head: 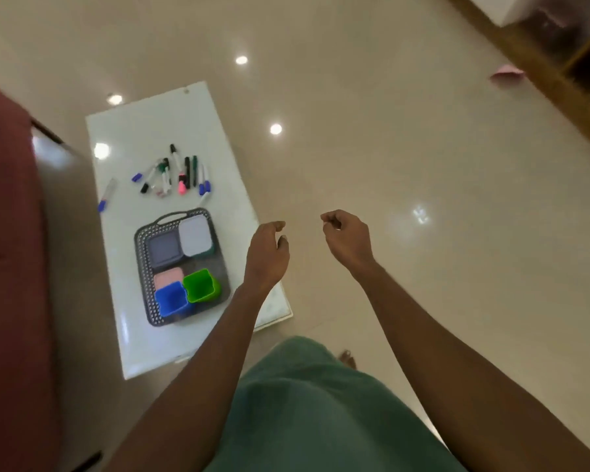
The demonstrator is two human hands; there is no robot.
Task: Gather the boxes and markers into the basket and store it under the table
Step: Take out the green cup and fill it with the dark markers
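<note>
Both hands hold nothing: the left hand [267, 253] hangs with loosely curled fingers over the right edge of the white table [215, 131], the right hand [346, 238], half closed, is further right over bare floor [423, 148]. On this table the grey basket [140, 267] holds the boxes [195, 235] near its front half. Loose markers [174, 173] lie beyond the basket; one marker [105, 195] is at the table's left edge.
</note>
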